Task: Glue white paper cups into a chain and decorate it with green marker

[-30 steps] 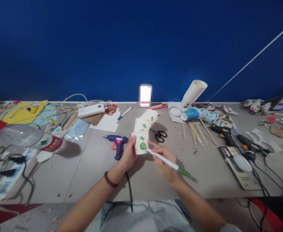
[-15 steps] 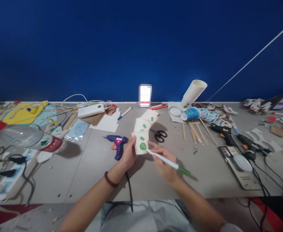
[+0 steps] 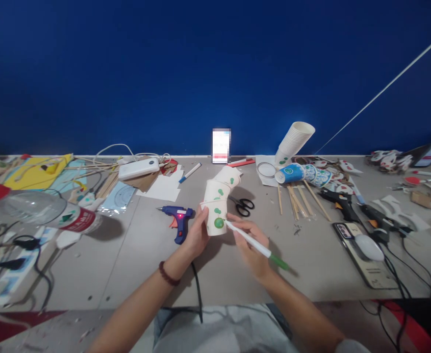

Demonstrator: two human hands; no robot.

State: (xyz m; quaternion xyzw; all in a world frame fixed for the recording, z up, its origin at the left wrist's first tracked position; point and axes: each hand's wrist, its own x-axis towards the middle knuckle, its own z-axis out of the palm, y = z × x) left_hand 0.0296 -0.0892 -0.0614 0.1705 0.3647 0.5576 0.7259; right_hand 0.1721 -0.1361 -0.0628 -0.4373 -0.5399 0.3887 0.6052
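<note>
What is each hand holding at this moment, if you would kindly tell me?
Left hand: closed around the joined paper cups.
Right hand: closed on the green-capped marker.

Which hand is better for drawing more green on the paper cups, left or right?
Probably the right hand: it holds the marker, tip close beside the big green circle. The left hand is busy steadying the paper cups.
</note>
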